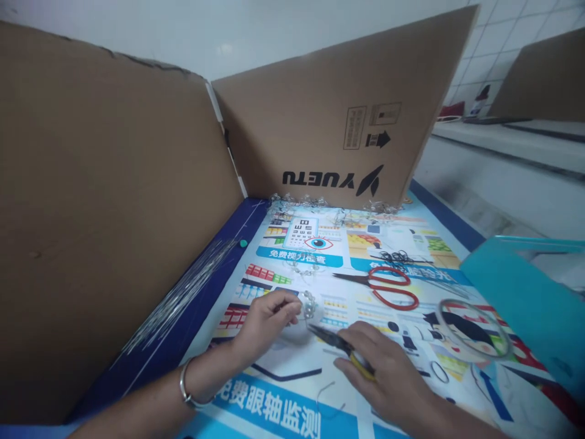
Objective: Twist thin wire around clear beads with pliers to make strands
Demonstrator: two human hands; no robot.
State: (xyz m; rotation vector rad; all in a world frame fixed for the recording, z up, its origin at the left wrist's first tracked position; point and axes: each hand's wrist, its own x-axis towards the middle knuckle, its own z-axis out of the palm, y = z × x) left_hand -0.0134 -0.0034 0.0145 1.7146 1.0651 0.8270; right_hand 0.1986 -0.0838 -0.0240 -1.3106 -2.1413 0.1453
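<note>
My left hand (273, 314), with a bracelet on its wrist, pinches a small piece of clear beads on wire (309, 305) over the printed table cover. Yellow-handled pliers (336, 340) are gripped in my right hand (384, 372), their jaws pointing left at the wire just below the beads. Whether the jaws touch the wire I cannot tell. Beyond my hands lie red-handled scissors (393, 288), blades to the left. A beaded strand (304, 266) rests on the cover behind my left hand.
Cardboard panels stand at the left (114, 201) and back (320, 134). Along the left edge lies a bundle of straight wires (183, 289). A wire coil (475, 329), dark wire loops (397, 258) and a turquoise box (525, 292) are on the right. Beaded pieces (301, 200) line the back.
</note>
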